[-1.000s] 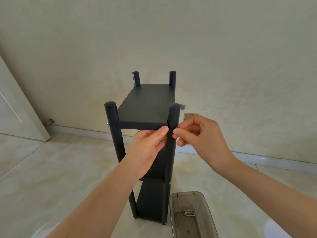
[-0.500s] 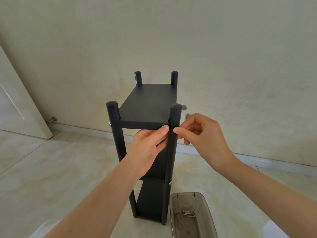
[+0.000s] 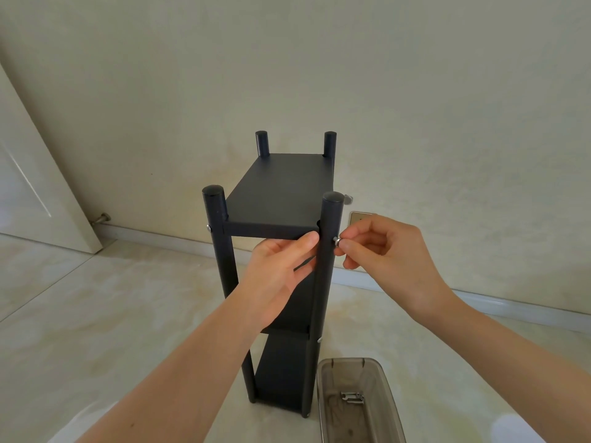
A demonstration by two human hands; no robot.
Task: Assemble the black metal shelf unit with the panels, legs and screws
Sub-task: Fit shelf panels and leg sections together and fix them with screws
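The black metal shelf unit (image 3: 281,193) stands upright on the floor with four round legs and three panels. My right hand (image 3: 387,257) pinches a silver screw (image 3: 336,240) against the right side of the front right leg (image 3: 327,270), just below the top panel. My left hand (image 3: 281,276) reaches under the top panel, its thumb lying along the panel's front edge beside that leg; the fingers are hidden under the panel. A silver screw head (image 3: 208,228) shows on the front left leg (image 3: 220,238).
A clear smoky plastic box (image 3: 358,407) lies on the floor to the right of the shelf's foot, with small metal hardware (image 3: 351,397) inside. A white door (image 3: 28,174) and its stopper (image 3: 100,219) are at the left. The wall and baseboard run right behind the shelf.
My right hand has drawn slightly back from the leg, so the silver screw now shows between its fingertips and the leg. The left hand stays under the top panel.
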